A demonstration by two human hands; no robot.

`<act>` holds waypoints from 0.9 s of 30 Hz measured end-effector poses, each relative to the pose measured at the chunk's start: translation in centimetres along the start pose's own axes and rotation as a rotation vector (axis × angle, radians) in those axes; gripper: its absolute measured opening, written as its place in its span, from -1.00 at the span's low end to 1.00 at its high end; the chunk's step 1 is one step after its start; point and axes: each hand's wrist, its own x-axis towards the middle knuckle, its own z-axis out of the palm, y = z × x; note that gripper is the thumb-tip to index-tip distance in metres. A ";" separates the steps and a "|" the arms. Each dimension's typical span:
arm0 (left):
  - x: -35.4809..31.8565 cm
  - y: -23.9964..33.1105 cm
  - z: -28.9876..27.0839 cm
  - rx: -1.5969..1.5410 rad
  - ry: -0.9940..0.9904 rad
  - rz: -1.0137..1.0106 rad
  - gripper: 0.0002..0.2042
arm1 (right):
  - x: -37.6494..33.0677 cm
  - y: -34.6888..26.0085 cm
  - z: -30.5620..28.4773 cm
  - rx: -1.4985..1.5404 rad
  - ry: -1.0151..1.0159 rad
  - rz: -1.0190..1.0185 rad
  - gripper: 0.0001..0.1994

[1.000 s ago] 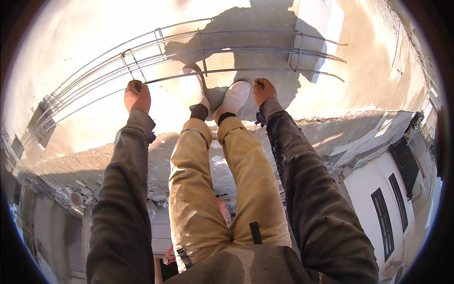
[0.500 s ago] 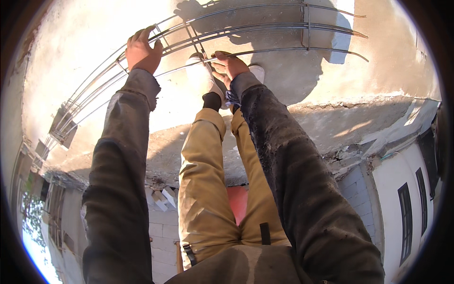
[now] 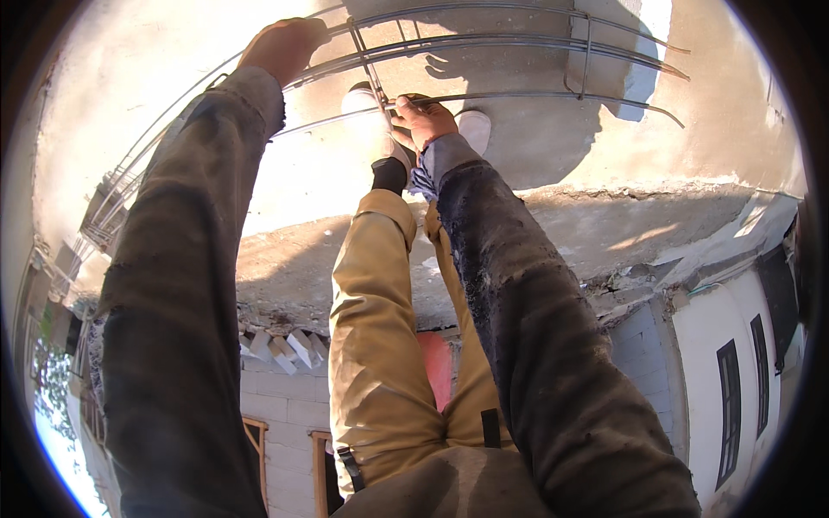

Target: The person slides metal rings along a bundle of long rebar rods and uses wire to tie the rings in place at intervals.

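A long rebar cage [image 3: 501, 95] of thin grey steel bars with cross ties lies in a curve across the floor in front of me. My right hand [image 3: 425, 121] is at its near bar, beside a cross tie [image 3: 367, 59], with thumb and forefinger closed on the steel and the lower fingers loosely curled. Farther off and to the left, my left hand [image 3: 285, 50] reaches over the cage's far bars. Its back shows, but its fingers are hidden, so its grip cannot be made out.
My feet in pale shoes [image 3: 474, 131] stand close to the near bar. Behind them runs the rough, broken slab edge [image 3: 639, 194], with a drop to a lower level. Loose blocks [image 3: 298, 350] lie below. A white building with dark windows [image 3: 730, 406] stands at the right.
My left hand has moved farther out and slightly right over the cage. The cage has shifted a little to the right, and my right hand has closed more on the near bar.
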 end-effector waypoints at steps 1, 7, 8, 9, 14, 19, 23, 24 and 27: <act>-0.3 -0.2 0.1 -0.027 0.030 -0.020 -0.82 | 0.1 0.0 -0.1 -0.014 -0.001 0.007 -0.71; -1.1 1.2 0.0 -0.060 0.097 -0.075 -0.82 | 0.7 0.7 -0.5 0.093 -0.037 -0.066 -0.74; -1.3 1.4 0.1 -0.085 0.116 -0.085 -0.82 | 0.8 0.7 -0.4 0.108 -0.043 -0.049 -0.74; -1.5 1.5 0.2 -0.108 0.135 -0.094 -0.82 | 0.9 0.7 -0.4 0.124 -0.049 -0.032 -0.73; -1.5 1.7 0.8 -0.154 0.223 -0.064 -0.82 | 0.5 0.1 -0.9 0.102 -0.088 -0.024 -0.67; -2.7 0.4 1.2 -0.047 0.286 -0.053 -0.70 | 0.4 -0.7 -1.4 0.073 -0.100 0.011 -0.64; -5.9 0.6 -0.1 -0.084 0.459 -0.275 -0.60 | -0.8 -0.8 -2.0 -0.032 -0.057 0.068 -0.62; -7.8 1.3 -0.2 -0.070 0.483 -0.325 -0.58 | -0.6 -0.2 -3.0 -0.096 -0.043 0.089 -0.62; -17.0 4.6 0.2 -0.304 0.351 -0.504 -0.57 | -1.2 2.2 -5.4 -0.405 0.013 0.092 -0.68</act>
